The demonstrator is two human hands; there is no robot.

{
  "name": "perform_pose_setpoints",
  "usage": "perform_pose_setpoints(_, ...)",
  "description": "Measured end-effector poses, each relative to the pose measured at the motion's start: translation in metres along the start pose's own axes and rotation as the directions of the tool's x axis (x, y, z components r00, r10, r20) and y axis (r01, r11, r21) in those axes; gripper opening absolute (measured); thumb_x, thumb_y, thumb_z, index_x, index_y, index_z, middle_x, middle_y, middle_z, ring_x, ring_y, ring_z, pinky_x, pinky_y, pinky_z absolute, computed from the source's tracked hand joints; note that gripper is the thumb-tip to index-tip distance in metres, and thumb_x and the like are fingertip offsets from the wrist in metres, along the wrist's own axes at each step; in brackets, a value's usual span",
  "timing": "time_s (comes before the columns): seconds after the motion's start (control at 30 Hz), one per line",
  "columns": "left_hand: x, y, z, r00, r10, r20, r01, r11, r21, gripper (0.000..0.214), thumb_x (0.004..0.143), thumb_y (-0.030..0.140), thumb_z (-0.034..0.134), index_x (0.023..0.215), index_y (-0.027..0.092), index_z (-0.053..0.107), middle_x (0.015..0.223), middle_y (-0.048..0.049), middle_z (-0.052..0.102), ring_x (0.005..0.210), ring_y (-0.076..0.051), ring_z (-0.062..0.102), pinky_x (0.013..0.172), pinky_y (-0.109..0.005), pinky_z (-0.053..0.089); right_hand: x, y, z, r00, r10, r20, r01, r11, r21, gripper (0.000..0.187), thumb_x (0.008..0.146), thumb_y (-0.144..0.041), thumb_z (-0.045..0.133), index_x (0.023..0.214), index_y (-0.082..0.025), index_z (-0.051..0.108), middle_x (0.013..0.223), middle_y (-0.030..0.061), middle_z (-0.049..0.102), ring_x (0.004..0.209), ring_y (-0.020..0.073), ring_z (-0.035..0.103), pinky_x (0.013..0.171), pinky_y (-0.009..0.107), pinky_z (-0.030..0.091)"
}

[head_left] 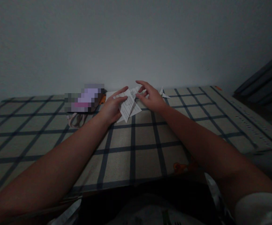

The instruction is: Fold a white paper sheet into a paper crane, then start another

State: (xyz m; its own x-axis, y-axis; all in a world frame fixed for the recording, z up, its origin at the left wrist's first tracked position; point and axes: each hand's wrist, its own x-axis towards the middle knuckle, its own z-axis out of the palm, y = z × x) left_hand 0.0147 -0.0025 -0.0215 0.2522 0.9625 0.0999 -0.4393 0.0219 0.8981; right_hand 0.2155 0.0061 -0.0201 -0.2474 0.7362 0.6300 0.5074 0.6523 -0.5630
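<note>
A printed white sheet of paper [126, 107], folded to a point at its near end, is in my left hand [111, 107]. The thumb lies over its printed face, and the fingers underneath are partly hidden. My right hand [151, 96] is at the paper's upper right edge, with its index finger stretched out and the other fingers loosely bent. Its thumb tip is close to the edge; whether it touches I cannot tell. Just beyond the right hand rests a small white folded paper piece [164, 93] with pointed ends.
A checked cloth [119, 140] covers the table, which meets a plain wall [136, 40]. To the left lies a phone-like object [86, 100], blurred out, with a pale strap [77, 120] beside it. Something orange [180, 167] sits at the near edge.
</note>
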Motion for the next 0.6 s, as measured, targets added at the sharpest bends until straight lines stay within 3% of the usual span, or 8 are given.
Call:
perform_pose_setpoints(0.2,-0.006,0.001,0.007,0.995,-0.052,0.089,0.053,0.999,-0.011,0.052,0.079,0.011,0.068,0.13,0.017,0.062,0.12,-0.0119,0.074,0.111,-0.026,0.072,0.109,-0.047,0.051,0.004,0.014,0.01,0.993,0.115,-0.031,-0.103,0.96,0.261,0.044,0.091,-0.034,0.062,0.134,-0.027,0.054,0.096,0.0024,0.059,0.072,0.0132,0.058,0.07,0.03,0.055)
perform_pose_setpoints(0.33,-0.008,0.005,0.01,0.987,-0.076,0.143,0.084,0.995,-0.057,0.033,0.089,0.024,0.06,0.119,0.012,0.067,0.117,-0.0142,0.075,0.116,-0.032,0.069,0.105,-0.049,0.054,0.008,0.018,0.008,0.974,0.207,-0.088,-0.161,0.915,0.37,0.041,0.094,-0.033,0.059,0.134,-0.029,0.051,0.095,0.0017,0.059,0.07,0.0124,0.058,0.065,0.027,0.054)
perform_pose_setpoints(0.47,-0.004,0.001,0.006,0.992,-0.081,0.101,0.084,0.996,-0.025,0.024,0.088,0.019,0.061,0.11,0.011,0.068,0.111,-0.0149,0.076,0.116,-0.032,0.069,0.103,-0.048,0.056,0.009,0.021,0.003,0.96,0.252,-0.122,-0.202,0.926,0.318,0.047,0.098,-0.039,0.055,0.142,-0.032,0.042,0.102,0.0043,0.062,0.072,0.014,0.06,0.062,0.027,0.053)
perform_pose_setpoints(0.6,-0.001,-0.004,0.005,0.999,-0.024,0.037,0.025,0.999,-0.03,0.024,0.088,0.014,0.062,0.11,0.01,0.068,0.11,-0.0152,0.076,0.111,-0.029,0.072,0.103,-0.045,0.056,0.006,0.012,-0.001,0.973,0.213,-0.094,-0.202,0.973,0.11,0.056,0.099,-0.044,0.051,0.151,-0.034,0.035,0.12,0.0083,0.061,0.083,0.0167,0.063,0.07,0.03,0.054)
